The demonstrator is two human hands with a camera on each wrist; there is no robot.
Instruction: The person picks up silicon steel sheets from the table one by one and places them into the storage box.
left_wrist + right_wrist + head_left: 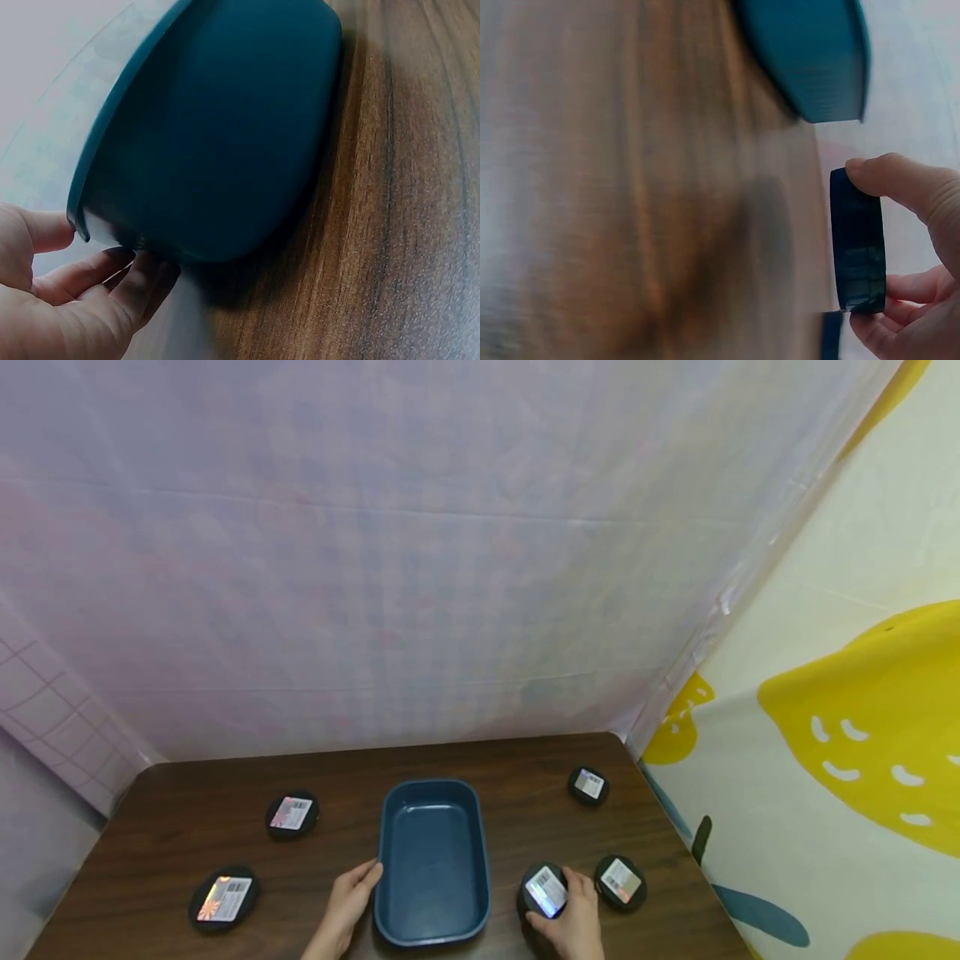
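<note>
A deep blue rectangular tray stands on the table, seen from outside in the left wrist view. My left hand grips its left side, with the thumb at the rim and the other fingers curled under it against the outer wall. To the right of the tray, my right hand holds a round black disc-shaped container by its edge, between thumb and fingers. A silvery barcode label faces up on its top. The right wrist view shows the container's dark side, with a shadow falling on the wood.
On the brown wooden table, similar labelled discs lie at the far right, near right, far left and near left. Behind the table hangs a pale curtain; a lemon-print sheet borders the right.
</note>
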